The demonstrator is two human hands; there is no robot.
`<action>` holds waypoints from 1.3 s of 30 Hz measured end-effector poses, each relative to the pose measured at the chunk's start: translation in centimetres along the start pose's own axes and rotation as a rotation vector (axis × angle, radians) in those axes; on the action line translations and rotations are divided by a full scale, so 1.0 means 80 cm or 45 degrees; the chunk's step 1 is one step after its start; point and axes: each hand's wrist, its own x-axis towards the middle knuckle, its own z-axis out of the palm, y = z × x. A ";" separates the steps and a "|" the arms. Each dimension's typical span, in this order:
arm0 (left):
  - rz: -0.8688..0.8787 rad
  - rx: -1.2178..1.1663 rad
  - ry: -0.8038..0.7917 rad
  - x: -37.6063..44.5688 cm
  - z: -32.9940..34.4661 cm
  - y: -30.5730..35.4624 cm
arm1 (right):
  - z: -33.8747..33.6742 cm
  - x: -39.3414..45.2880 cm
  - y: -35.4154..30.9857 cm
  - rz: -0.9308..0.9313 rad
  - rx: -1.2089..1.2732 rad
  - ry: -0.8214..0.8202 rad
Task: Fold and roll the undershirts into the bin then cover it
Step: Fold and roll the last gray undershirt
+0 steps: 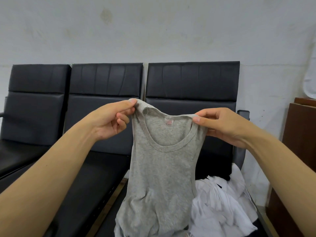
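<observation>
Left hand [111, 119]: thumb and fingers pinch one shoulder strap.
Right hand [220, 125]: pinches the other strap, fingers curled.
Grey undershirt [159, 177]: hangs between the hands, neckline and label facing the person, hem below.
Handling: judged light, soft, limp; sags unless kept by the straps.
Count: one grey undershirt; white garments [220, 204] below the right hand, heaped, number unclear.
Bin: not in view.
</observation>
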 end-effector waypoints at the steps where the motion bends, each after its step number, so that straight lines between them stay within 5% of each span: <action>1: -0.008 -0.009 -0.004 0.000 0.000 0.000 | -0.002 0.000 0.000 0.001 0.023 -0.009; 12: 0.025 0.134 -0.017 0.000 -0.004 -0.003 | -0.010 -0.005 0.000 -0.028 -0.580 -0.057; 23: 0.165 0.474 0.113 0.003 0.002 -0.008 | -0.006 0.003 -0.003 -0.323 -0.792 0.283; 29: 0.144 0.407 0.079 -0.002 0.009 -0.008 | -0.006 0.000 -0.006 -0.359 -0.847 0.040; 39: 0.163 0.224 0.157 0.005 0.008 -0.012 | 0.000 0.004 -0.005 -0.435 -0.937 0.156</action>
